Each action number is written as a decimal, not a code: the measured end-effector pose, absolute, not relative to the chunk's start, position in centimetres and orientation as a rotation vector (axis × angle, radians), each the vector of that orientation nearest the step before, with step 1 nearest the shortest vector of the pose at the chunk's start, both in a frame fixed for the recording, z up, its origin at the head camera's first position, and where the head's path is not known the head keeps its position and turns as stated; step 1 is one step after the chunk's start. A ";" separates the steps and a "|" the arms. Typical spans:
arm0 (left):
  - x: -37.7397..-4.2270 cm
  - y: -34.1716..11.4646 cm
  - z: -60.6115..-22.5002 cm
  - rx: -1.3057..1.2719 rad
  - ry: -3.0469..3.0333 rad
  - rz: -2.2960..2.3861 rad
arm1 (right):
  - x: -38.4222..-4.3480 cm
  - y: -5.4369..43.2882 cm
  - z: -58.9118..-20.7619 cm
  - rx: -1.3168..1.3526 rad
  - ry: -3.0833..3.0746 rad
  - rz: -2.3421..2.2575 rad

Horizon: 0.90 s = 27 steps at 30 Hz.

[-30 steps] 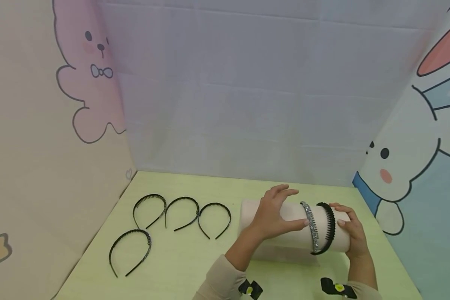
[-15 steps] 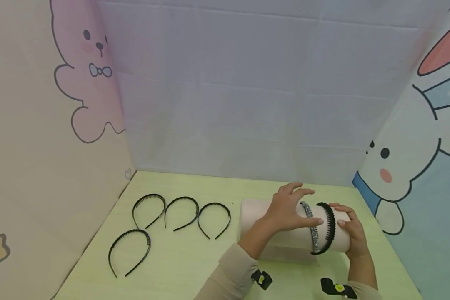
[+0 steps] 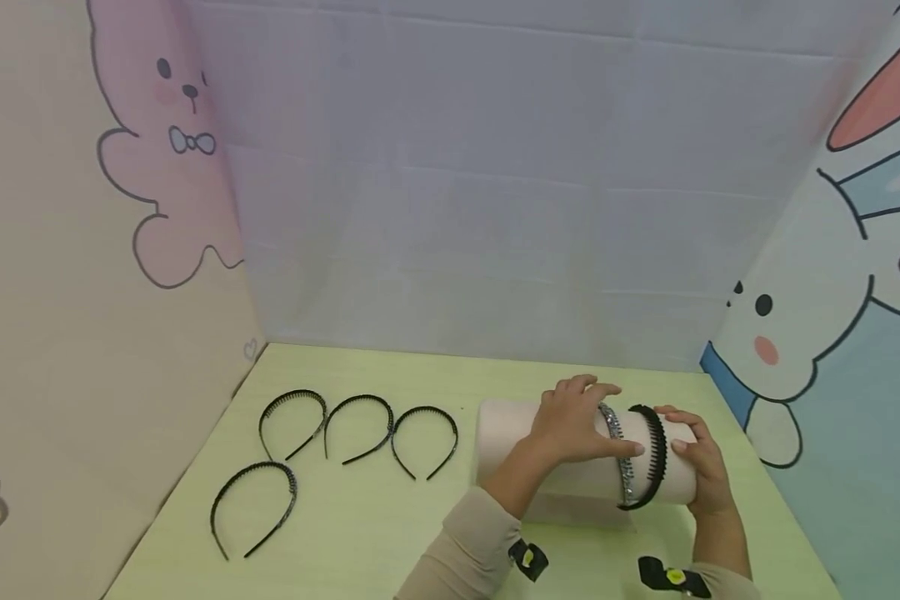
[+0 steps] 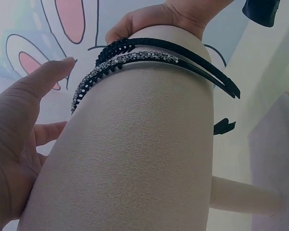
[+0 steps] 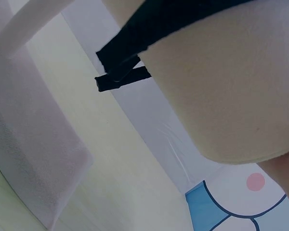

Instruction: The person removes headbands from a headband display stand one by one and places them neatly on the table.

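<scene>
A cream, cloth-covered headband stand (image 3: 585,485) lies as a thick horizontal roll on a post over a flat base. Two headbands sit round it toward its right end: a silver glittery headband (image 3: 626,475) and, to its right, a black toothed headband (image 3: 657,454). My left hand (image 3: 570,429) is over the roll, thumb stretched across the glittery headband in the head view; the left wrist view shows the thumb (image 4: 50,77) straight and apart from it. At the roll's right end my right hand (image 3: 705,467) grips it. In the right wrist view most of that hand is hidden.
Several dark headbands lie on the pale green table at left: a row including one headband (image 3: 426,408), with another headband (image 3: 292,492) nearer the front. The stand's flat base (image 4: 279,159) is under the roll. A white wall (image 3: 450,208) rises behind the table.
My left hand has moved right along the roll, its thumb now reaching past the glittery headband. My right hand keeps its grip on the roll's end. The headbands have stayed put.
</scene>
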State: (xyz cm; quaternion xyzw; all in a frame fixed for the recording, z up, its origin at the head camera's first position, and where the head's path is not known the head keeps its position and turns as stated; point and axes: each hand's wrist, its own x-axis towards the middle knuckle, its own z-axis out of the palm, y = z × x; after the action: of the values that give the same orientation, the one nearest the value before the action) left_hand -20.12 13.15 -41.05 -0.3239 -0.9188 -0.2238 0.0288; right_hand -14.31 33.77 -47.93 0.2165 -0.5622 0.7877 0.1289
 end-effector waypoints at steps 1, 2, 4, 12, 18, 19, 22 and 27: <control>-20.1 13.2 -41.0 -0.999 -2.845 -0.668 | -14.3 33.8 -47.9 0.628 -1.639 2.286; -20.1 13.2 -41.0 -1.001 -2.854 -0.646 | -14.3 33.7 -47.9 0.624 -1.642 2.284; -20.1 13.2 -41.0 -1.013 -2.867 -0.601 | -14.2 33.7 -47.8 0.630 -1.638 2.287; -20.2 13.1 -40.8 -1.081 -2.909 -0.533 | -14.2 33.5 -47.9 0.590 -1.674 2.261; -20.3 13.1 -40.7 -1.065 -2.975 -0.482 | -14.4 33.4 -47.9 0.615 -1.641 2.268; -20.3 13.1 -40.7 -1.066 -2.989 -0.469 | -14.3 33.3 -47.9 0.611 -1.639 2.270; -20.3 13.1 -40.7 -1.074 -3.012 -0.456 | -14.3 33.3 -47.9 0.565 -1.656 2.259; -20.4 13.1 -40.8 -1.107 -2.978 -0.491 | -14.2 33.4 -47.9 0.544 -1.678 2.241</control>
State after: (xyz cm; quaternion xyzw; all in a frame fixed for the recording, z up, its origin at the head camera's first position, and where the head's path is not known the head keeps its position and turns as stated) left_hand -20.35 13.06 -40.84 -0.3441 -0.9257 -0.1525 -0.0368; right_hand -14.24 33.41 -47.88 0.1887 -0.5821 0.7776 0.1444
